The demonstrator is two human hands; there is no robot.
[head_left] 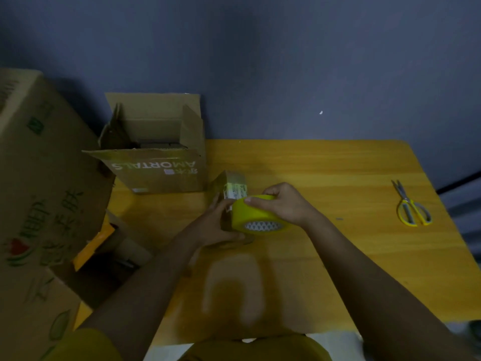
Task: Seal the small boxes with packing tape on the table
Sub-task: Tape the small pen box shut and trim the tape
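Observation:
A small cardboard box (234,186) with a white printed label stands on the yellow wooden table (325,173), just left of centre. My right hand (283,201) grips a roll of yellow packing tape (256,217) from above, held against the box's near right side. My left hand (213,222) holds the box's near left side, fingers pointing up along it and thumb underneath. The roll hides the lower part of the box.
Yellow-handled scissors (410,207) lie at the table's right. An open AMORTALS carton (156,162) stands at the back left, with a large printed carton (39,191) further left and another open box (109,256) below it. A blue wall rises behind.

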